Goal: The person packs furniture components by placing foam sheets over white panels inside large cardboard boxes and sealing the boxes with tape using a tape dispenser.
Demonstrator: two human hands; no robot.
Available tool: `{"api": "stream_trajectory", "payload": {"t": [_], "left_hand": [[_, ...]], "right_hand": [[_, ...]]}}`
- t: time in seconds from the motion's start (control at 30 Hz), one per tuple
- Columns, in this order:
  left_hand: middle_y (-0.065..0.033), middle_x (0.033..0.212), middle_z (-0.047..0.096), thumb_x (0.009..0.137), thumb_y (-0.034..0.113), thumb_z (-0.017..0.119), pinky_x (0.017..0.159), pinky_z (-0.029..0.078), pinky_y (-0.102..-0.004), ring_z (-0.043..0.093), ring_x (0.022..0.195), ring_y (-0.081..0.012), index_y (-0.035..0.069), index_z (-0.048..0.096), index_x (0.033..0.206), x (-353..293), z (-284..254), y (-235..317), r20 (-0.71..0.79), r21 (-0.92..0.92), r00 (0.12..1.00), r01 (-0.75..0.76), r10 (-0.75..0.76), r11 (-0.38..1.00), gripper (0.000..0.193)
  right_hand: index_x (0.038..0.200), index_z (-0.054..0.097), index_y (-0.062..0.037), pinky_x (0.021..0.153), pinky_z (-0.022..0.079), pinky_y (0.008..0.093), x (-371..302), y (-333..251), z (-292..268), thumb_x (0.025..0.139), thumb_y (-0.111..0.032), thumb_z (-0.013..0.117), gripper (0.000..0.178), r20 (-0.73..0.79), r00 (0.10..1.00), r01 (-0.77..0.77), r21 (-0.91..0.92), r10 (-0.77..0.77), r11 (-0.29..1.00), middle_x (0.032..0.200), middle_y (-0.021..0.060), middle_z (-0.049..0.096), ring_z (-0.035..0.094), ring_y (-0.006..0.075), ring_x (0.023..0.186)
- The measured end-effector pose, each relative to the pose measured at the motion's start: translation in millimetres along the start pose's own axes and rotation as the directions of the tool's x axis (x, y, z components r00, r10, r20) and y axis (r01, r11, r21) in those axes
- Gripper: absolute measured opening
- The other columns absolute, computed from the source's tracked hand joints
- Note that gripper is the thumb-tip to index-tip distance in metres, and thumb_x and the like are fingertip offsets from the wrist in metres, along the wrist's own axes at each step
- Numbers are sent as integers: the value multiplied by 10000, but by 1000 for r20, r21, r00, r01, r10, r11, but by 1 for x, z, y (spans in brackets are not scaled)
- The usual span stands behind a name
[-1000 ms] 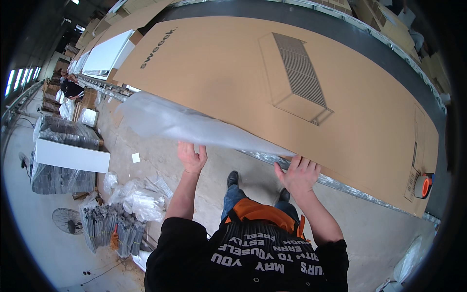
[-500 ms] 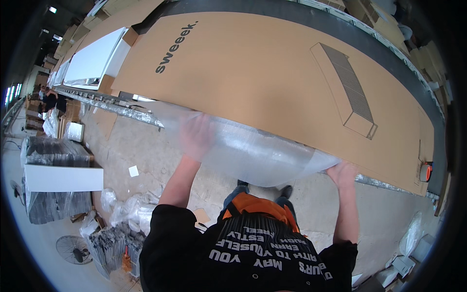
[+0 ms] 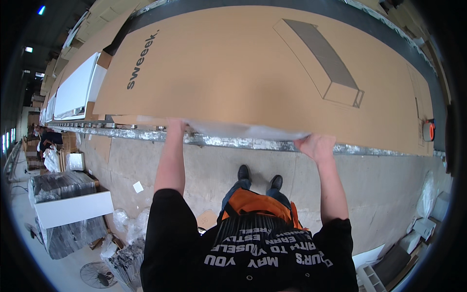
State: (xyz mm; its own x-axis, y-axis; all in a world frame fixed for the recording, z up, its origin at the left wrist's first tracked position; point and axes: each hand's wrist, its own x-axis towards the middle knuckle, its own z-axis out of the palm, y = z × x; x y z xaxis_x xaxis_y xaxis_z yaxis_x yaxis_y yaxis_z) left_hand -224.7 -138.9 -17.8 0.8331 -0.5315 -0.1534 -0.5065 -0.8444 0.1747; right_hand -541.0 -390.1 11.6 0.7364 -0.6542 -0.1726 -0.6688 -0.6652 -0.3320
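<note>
A large flat cardboard carton [image 3: 214, 68], printed with dark lettering and a line drawing, lies in front of me. A translucent plastic sheet [image 3: 243, 130] shows as a narrow strip under its near edge. My left hand [image 3: 176, 123] reaches in beneath that edge at the sheet's left end, its fingers hidden by the cardboard. At the sheet's right end my right hand [image 3: 317, 146] is closed with the thumb toward the sheet's corner, gripping it against the carton's edge.
The carton rests on a conveyor with a worn metal rail [image 3: 228, 141]. An orange and black tape tool [image 3: 428, 131] sits at its right end. White panels in an open carton [image 3: 78, 90] lie at left. Wrapped stacks [image 3: 73, 233] and a fan [image 3: 98, 275] stand on the floor.
The sheet hung down loosely in front of the carton; now most of it is tucked under the near edge. Both hands have moved forward, the left one under the cardboard.
</note>
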Motion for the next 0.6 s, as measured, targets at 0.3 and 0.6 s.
{"api": "stream_trajectory", "payload": {"t": [0.3,0.6], "left_hand": [[-161,1213,598,882,310,578,818,515,-420,582,1079,-315,58,594,1201,24,45,-19,-195,-361,970,68,-147,930,407],[-135,1165,616,865,426,587,858,499,-451,589,1037,-318,93,581,1224,16,35,-17,-159,131,961,-206,226,970,490]], "right_hand": [[1225,592,-152,1021,435,383,-85,36,71,816,-256,646,426,-338,478,803,-205,-811,559,1289,95,558,553,240,1157],[1268,563,-96,979,439,427,47,-118,15,780,-613,658,717,354,854,352,144,-381,925,1251,125,579,537,311,1165]]}}
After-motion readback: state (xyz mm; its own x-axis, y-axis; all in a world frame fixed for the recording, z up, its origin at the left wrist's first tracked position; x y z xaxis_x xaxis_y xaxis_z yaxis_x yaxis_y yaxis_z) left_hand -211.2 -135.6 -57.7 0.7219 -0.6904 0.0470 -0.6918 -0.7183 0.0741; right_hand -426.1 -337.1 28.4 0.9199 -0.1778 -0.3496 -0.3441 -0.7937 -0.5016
